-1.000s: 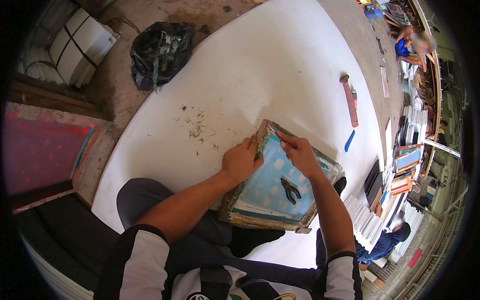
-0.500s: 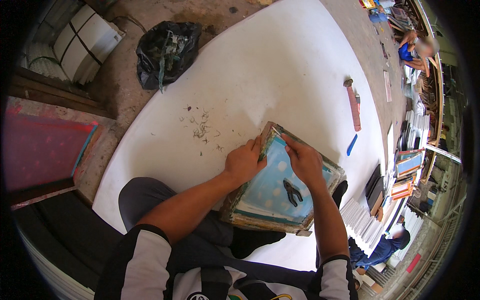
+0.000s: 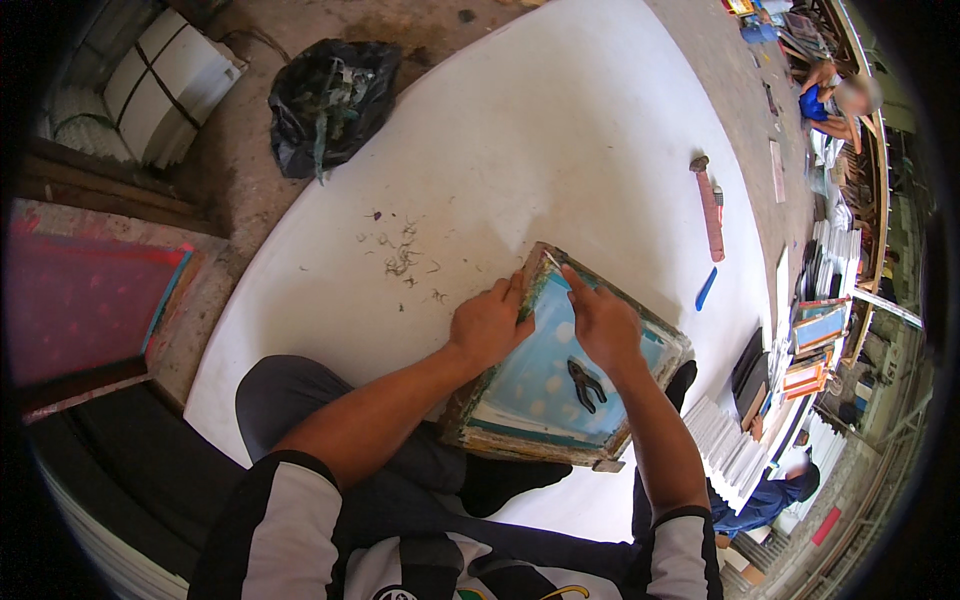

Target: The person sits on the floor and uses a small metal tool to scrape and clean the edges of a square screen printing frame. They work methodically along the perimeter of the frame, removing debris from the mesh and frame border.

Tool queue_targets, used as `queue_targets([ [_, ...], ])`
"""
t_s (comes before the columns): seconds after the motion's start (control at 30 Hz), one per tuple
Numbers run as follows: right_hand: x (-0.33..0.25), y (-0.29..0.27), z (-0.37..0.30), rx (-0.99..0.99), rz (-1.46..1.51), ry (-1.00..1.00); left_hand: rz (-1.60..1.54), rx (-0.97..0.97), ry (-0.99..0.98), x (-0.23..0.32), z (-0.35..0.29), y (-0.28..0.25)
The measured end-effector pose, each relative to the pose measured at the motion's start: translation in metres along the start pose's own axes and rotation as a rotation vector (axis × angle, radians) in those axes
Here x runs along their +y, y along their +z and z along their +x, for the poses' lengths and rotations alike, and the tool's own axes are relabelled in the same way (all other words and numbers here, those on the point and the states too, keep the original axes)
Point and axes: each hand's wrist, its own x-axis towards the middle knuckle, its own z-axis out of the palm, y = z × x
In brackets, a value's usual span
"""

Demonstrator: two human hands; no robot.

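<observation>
While both hands press the frame's far corner, left hand grip flat on wooden screen frame, right hand pinching its edge

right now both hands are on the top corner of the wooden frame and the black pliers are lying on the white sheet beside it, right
Not quite. In the head view both hands, left and right, are at the wooden frame's top corner, but the black pliers lie on the frame's blue mesh, not on the white sheet.

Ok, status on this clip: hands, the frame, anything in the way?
Left hand and right hand both press the far corner of the wooden screen frame. Black pliers lie loose on its blue mesh. Nothing blocking.
</observation>
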Motion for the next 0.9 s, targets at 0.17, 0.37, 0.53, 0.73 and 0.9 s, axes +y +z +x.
queue_targets([
  [0.17,0.024,0.015,0.01,-0.31,1.098,0.365,0.005,0.003,-0.012,0.002,0.0,0.0],
  [0.37,0.013,-0.016,0.015,-0.533,1.603,0.768,-0.01,0.021,-0.002,0.0,0.0,0.001],
  [0.53,0.023,0.002,0.012,-0.224,1.088,0.38,-0.029,-0.024,-0.012,0.005,0.002,-0.006],
  [0.73,0.006,-0.012,0.009,0.001,0.055,0.018,0.005,-0.015,-0.017,0.001,0.001,-0.004],
  [0.9,0.019,-0.003,0.01,0.068,0.233,-0.036,-0.007,-0.068,-0.032,0.003,0.002,-0.006],
])
